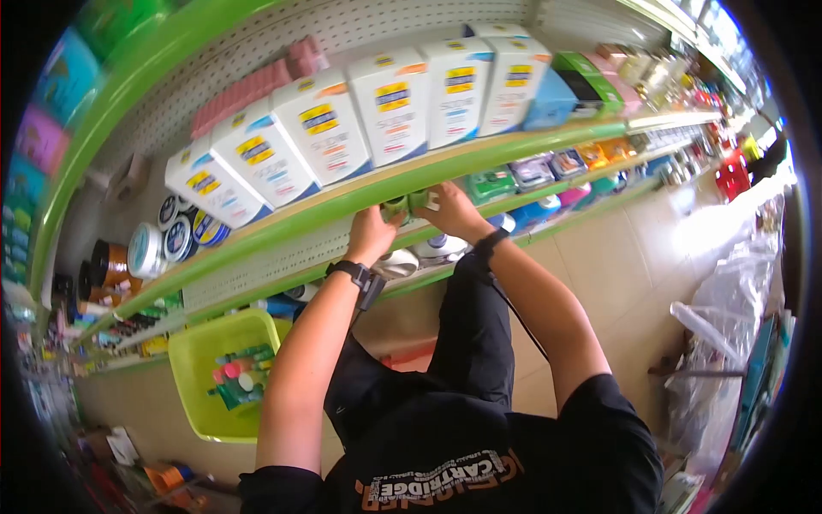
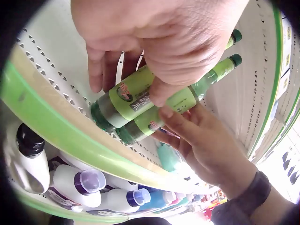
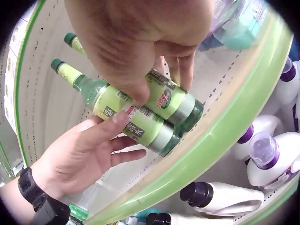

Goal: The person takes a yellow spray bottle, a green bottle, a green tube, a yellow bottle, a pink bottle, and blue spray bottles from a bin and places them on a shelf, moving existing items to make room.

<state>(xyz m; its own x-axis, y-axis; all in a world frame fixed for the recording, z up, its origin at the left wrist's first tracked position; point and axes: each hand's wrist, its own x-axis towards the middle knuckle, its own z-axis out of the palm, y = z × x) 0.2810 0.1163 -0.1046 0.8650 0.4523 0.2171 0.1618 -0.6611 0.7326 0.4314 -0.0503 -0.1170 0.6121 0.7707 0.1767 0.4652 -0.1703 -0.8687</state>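
Observation:
Two green glass-like bottles with lime-green labels and dark green caps stand side by side, touching, at the front of a lower shelf. My left hand (image 1: 370, 235) grips the left bottle (image 3: 133, 124), fingers and thumb around its label. The right bottle (image 3: 164, 101) is held in my right hand (image 1: 455, 214), its thumb close to the left thumb. From the left wrist, both bottle bases sit near the green shelf edge (image 2: 84, 136). In the head view the upper shelf edge hides much of the bottles.
White boxes (image 1: 394, 103) line the shelf above. White detergent bottles (image 2: 77, 185) stand one shelf lower. Packaged goods (image 1: 531, 171) sit to the right of my hands. On the floor at the left is a yellow-green basket (image 1: 193, 368) with several green bottles in it.

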